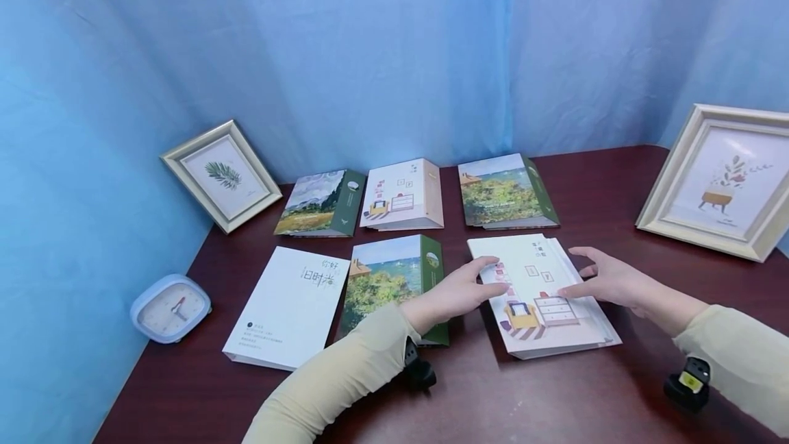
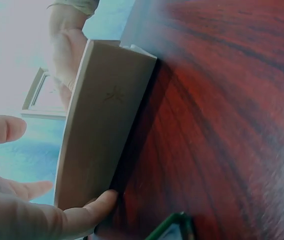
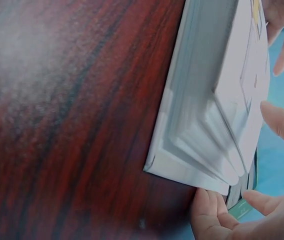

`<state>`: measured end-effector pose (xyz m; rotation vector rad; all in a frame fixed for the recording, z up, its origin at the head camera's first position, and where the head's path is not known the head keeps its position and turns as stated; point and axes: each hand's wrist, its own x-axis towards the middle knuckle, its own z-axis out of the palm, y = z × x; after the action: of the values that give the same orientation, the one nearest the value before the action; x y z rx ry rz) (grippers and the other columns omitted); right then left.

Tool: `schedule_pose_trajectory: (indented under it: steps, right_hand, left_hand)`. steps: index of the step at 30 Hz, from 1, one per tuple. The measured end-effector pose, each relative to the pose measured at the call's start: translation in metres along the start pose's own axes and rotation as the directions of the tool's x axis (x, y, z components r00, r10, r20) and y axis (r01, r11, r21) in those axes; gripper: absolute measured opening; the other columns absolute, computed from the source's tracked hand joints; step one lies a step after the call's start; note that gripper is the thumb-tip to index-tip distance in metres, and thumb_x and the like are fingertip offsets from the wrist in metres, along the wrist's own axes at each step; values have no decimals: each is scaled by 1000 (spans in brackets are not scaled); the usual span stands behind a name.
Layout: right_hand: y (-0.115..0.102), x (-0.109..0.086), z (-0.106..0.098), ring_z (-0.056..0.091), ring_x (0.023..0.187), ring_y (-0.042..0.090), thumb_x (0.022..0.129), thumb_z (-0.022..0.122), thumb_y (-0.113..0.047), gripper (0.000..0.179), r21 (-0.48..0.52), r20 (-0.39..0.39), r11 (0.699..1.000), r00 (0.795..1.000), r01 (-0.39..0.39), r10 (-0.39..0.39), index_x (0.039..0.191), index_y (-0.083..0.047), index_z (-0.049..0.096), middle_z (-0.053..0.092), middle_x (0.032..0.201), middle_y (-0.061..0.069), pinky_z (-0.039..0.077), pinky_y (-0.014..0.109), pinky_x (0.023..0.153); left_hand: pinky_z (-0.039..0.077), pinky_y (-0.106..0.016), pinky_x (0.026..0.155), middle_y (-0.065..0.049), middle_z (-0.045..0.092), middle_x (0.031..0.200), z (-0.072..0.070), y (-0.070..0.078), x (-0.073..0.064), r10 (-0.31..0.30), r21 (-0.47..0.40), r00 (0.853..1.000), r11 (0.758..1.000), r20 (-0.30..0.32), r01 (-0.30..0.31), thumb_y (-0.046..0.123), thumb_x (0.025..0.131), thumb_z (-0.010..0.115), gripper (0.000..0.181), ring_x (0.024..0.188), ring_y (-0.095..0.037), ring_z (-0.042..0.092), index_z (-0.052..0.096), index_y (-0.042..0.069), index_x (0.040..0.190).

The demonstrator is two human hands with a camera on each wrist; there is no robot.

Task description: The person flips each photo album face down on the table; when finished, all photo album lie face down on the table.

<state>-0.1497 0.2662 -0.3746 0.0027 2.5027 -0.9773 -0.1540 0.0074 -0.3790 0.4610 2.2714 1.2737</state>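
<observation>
On the table (image 1: 524, 403), right of centre: white album (image 1: 524, 276), lies flat between two hands, drawn furniture uppermost. Left hand (image 1: 457, 291): fingers loosely extended, touches the spine side. Right hand (image 1: 618, 284): fingers likewise loose, touches the opening side. Just left: green-spined album (image 1: 383, 283). Far left: blue clock (image 1: 170, 308).

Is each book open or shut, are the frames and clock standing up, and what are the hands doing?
Album between the hands: closed, lying down
Left hand: fingers apart, by that album's spine
Right hand: fingers apart, thumb over its cover
White lettered album: closed
Front landscape album: closed, partly hidden
Back left album: closed
Back middle album: closed
Back right album: closed
Left frame: standing
Right frame: standing
Clock: standing
</observation>
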Motion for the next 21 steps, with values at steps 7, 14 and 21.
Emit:
schedule_pose_trajectory:
  steps: [7,14,21]
  right_hand:
    - [1,0,1,51,107,46,79,77,-31,100,21,-18,1000,1000,1,0,144,12,14,38,125,44,50,45,81]
    - [-7,-2,5,54,106,39,80,76,-25,98,131,34,991,999,-24,20,146,7,11,38,125,42,52,45,84]
    - [-16,0,12,58,100,26,81,76,-25,99,179,61,984,998,-19,8,148,3,11,43,124,36,52,44,86]
  left_hand:
    - [52,-35,86,-9,46,141,6,2,-2,-32,-158,999,987,12,33,25,94,60,55,114,-19,56,40,14,143]
    - [53,-38,81,-12,44,138,4,3,-5,-48,-292,999,955,4,47,20,94,58,56,99,-18,60,37,13,145]
    - [38,-37,103,-13,25,151,1,2,-8,-24,-182,997,983,-79,9,20,92,61,60,126,-24,42,36,19,147]
